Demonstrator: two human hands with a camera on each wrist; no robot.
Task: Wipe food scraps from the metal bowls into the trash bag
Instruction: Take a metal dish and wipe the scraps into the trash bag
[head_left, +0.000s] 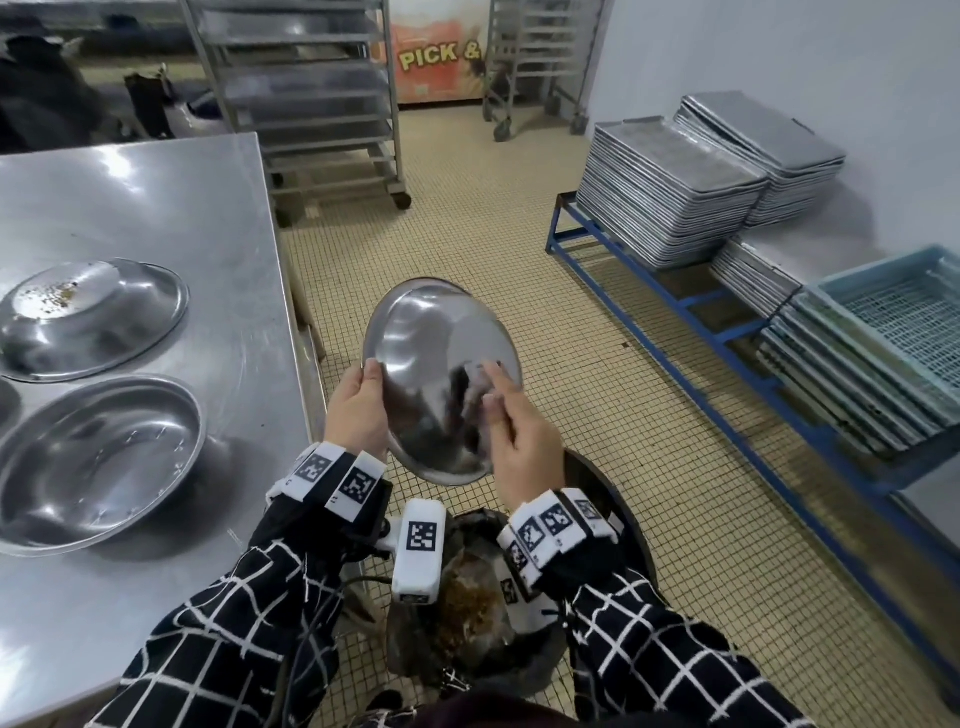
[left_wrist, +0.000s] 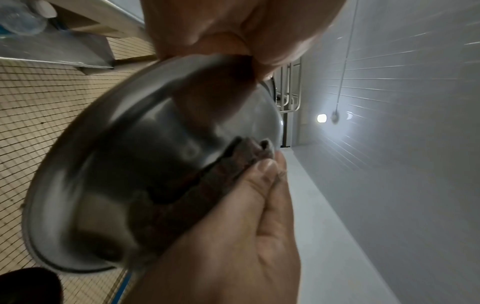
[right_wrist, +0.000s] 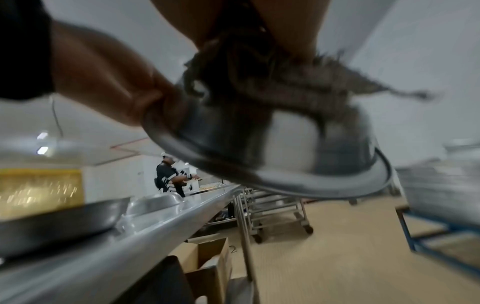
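I hold a metal bowl (head_left: 436, 332) tilted over the trash bag (head_left: 467, 608), which has brown scraps inside. My left hand (head_left: 358, 410) grips the bowl's left rim, thumb on the inside. My right hand (head_left: 519, 441) holds a brown cloth (head_left: 467, 395) and presses it against the bowl's inner wall. In the left wrist view the cloth (left_wrist: 207, 185) lies bunched between the right hand (left_wrist: 233, 236) and the bowl (left_wrist: 130, 164). The right wrist view shows the cloth (right_wrist: 272, 82) on the blurred bowl (right_wrist: 259, 164), with the left hand (right_wrist: 103, 82) on the rim.
Two more metal bowls sit on the steel table (head_left: 156, 197) to my left: a far one (head_left: 88, 317) with scraps and a near one (head_left: 93, 457). Stacked trays (head_left: 670, 192) and a blue crate (head_left: 904, 312) stand at right. Wheeled racks (head_left: 311, 104) stand behind.
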